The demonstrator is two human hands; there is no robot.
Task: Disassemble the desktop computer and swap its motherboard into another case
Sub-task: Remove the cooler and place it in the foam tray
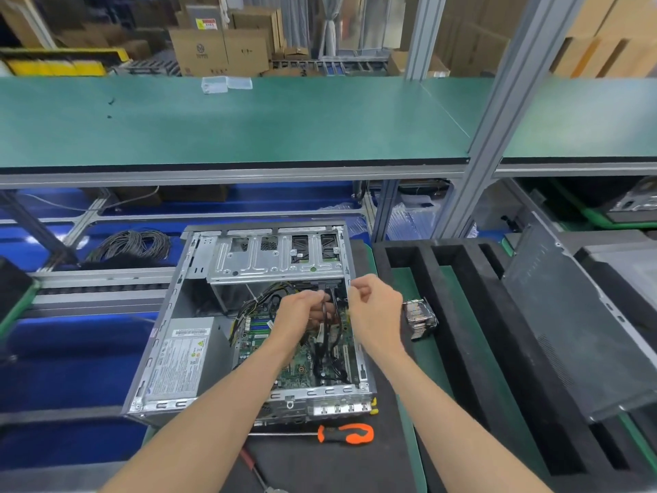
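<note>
Head view, centre of the frame: the left hand (302,314) has its fingers curled round a black cable (324,325) that runs down over the motherboard (302,364), gripping it just below the drive cage (277,261). Just to its right, the right hand (373,307) is raised over the right wall of the case, fingers curled in with thumb and forefinger close together near the plug end of the cables; whether they actually pinch anything I cannot tell. Both forearms reach in from the bottom edge. The green motherboard lies inside the open computer case (170,314), which rests on its side on a dark mat, with the grey power supply (181,361) in its lower left corner. Near the bottom of the frame, just in front of the case, lies a screwdriver (345,433) with an orange and black handle. Right of the case, a small finned cooler (419,318) sits on black foam, and further right a grey side panel (569,325) leans. At the left, behind the case, is a coil of grey cable (131,243).
</note>
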